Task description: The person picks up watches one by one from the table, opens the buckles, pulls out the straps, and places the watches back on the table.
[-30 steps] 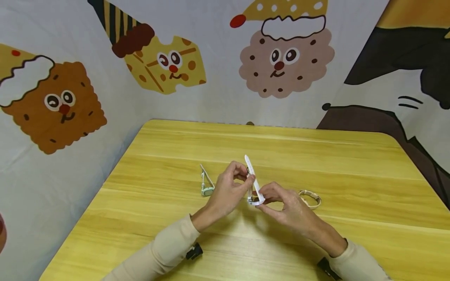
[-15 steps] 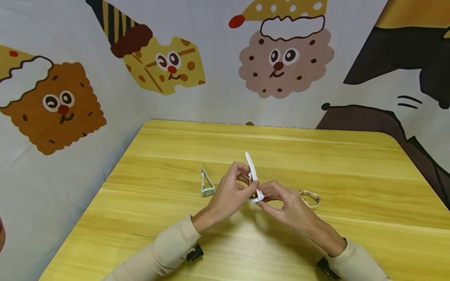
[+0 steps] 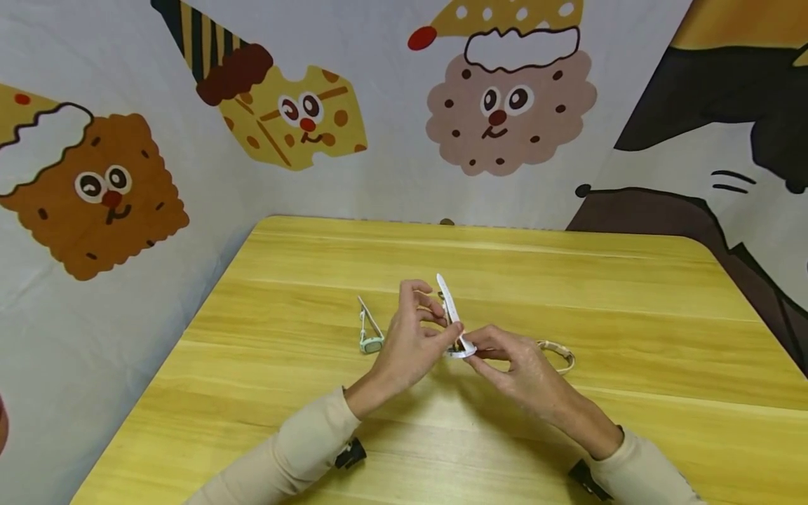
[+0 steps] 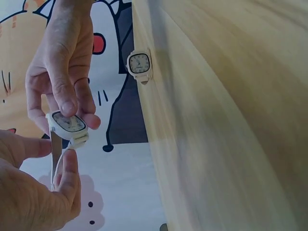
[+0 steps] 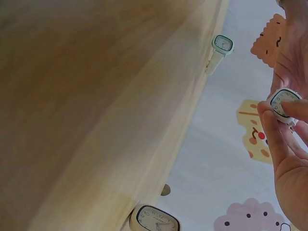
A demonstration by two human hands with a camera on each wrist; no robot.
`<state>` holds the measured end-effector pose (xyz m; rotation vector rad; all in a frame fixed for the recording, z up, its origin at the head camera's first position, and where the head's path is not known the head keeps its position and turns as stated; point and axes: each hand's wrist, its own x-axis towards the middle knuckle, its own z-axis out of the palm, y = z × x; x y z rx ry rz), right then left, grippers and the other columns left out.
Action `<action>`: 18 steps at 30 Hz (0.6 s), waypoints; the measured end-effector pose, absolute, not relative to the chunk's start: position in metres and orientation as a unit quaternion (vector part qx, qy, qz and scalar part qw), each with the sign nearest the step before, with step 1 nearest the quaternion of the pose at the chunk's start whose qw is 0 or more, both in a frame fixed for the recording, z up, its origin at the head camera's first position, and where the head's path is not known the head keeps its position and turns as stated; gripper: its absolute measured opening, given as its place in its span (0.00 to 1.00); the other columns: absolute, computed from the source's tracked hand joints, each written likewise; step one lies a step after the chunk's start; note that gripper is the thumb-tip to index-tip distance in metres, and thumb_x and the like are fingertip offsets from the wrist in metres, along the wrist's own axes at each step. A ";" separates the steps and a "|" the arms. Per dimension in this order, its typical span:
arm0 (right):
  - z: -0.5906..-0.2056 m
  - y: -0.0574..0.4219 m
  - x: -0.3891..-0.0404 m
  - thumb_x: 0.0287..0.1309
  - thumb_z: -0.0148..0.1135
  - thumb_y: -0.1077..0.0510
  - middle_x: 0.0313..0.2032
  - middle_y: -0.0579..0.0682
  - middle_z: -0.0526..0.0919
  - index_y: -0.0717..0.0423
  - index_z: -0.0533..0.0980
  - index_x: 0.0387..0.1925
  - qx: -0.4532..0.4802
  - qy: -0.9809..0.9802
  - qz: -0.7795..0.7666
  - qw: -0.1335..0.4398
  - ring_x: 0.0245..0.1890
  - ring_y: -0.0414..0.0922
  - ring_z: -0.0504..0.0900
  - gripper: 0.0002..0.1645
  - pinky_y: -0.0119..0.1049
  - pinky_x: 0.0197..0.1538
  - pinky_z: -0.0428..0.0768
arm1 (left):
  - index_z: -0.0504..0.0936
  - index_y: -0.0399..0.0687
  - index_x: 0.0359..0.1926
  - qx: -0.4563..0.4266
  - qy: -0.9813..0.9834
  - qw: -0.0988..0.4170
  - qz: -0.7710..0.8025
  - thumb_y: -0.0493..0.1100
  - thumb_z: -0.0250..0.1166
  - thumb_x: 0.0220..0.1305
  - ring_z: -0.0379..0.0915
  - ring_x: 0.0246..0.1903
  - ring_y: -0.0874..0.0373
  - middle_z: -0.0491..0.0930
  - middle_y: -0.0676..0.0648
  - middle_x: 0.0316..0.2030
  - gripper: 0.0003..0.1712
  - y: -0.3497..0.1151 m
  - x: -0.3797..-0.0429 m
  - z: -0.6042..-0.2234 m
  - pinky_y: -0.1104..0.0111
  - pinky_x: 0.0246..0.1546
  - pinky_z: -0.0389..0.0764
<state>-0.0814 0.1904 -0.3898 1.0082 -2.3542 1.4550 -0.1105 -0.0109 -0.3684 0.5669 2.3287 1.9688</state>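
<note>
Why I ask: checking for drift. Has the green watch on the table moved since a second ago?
No. The green watch lies in the same spot on the table, left of the hands.

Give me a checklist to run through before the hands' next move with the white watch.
1. Right hand pinches the white watch at its case: ok.
2. Left hand holds the strap: ok.
3. Dial is visible and facing the left wrist camera: ok.
4. Buckle fastened: cannot tell, fingers hide it.
5. Green watch lies apart on the table, left of the hands: ok.
6. Beige watch lies apart, right of the hands: ok.
</note>
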 end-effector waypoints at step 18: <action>-0.391 0.192 -0.079 0.55 0.69 0.78 0.43 0.53 0.88 0.63 0.78 0.47 0.317 -0.798 0.500 0.115 0.42 0.47 0.87 0.20 0.39 0.45 0.86 | 0.85 0.35 0.51 0.286 0.774 -0.009 0.565 0.21 0.61 0.61 0.75 0.51 0.52 0.69 0.44 0.53 0.19 -0.017 -0.111 -0.375 0.71 0.49 0.81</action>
